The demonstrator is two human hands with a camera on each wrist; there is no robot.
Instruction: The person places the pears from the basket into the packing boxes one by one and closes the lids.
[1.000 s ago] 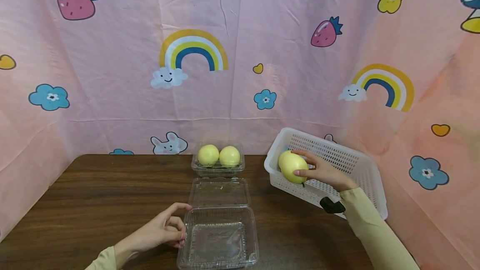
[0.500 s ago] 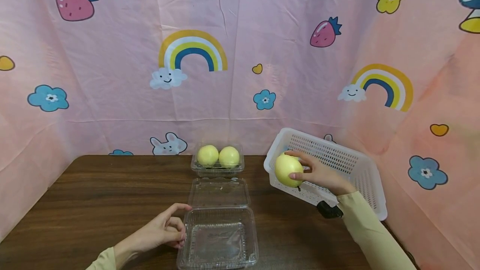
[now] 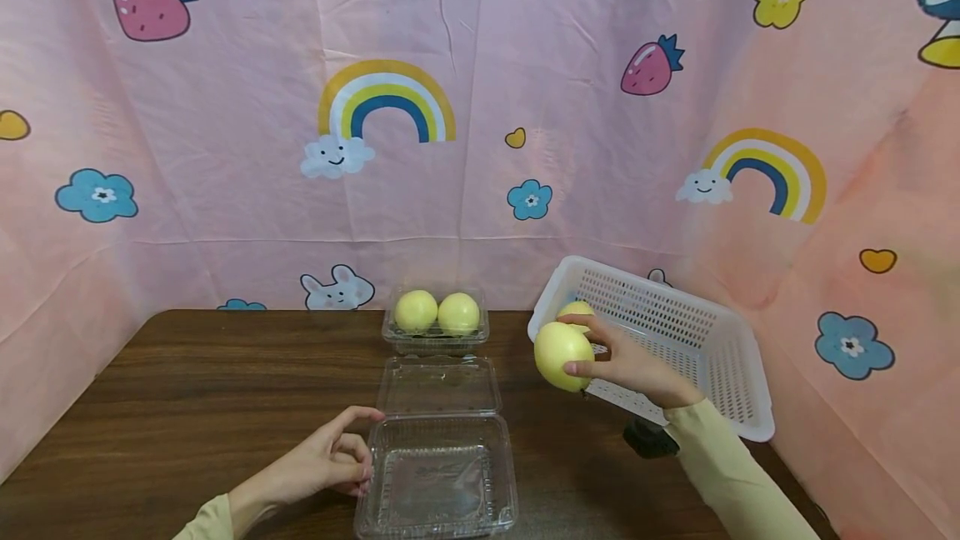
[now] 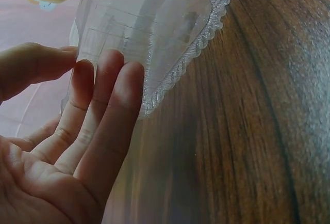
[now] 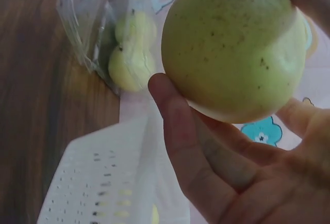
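My right hand [image 3: 630, 361] grips a round yellow-green pear [image 3: 562, 355] just outside the near left corner of a white slotted basket [image 3: 731, 365]. In the right wrist view the pear [image 5: 234, 48] has its brown stem up, with fingers and thumb around it. My left hand [image 3: 311, 461] holds the left edge of an open clear plastic fruit box [image 3: 435, 486], its lid [image 3: 438, 382] folded back. Seen from the left wrist, the fingers [image 4: 111, 97] lie against the box's side [image 4: 126, 22]. Another pear [image 3: 576, 310] shows in the basket, partly hidden behind the held one.
At the table's back edge stands a second clear box [image 3: 435, 346] with two pears [image 3: 416, 312] showing in it. The brown wooden table [image 3: 225, 390] runs up to a pink printed cloth [image 3: 247, 90]. A black object [image 3: 648, 438] sits at the right wrist.
The right hand has brought the pear leftward and toward me, out over the basket's rim, uncovering more of the pear behind it. The left hand and the open box have stayed put.
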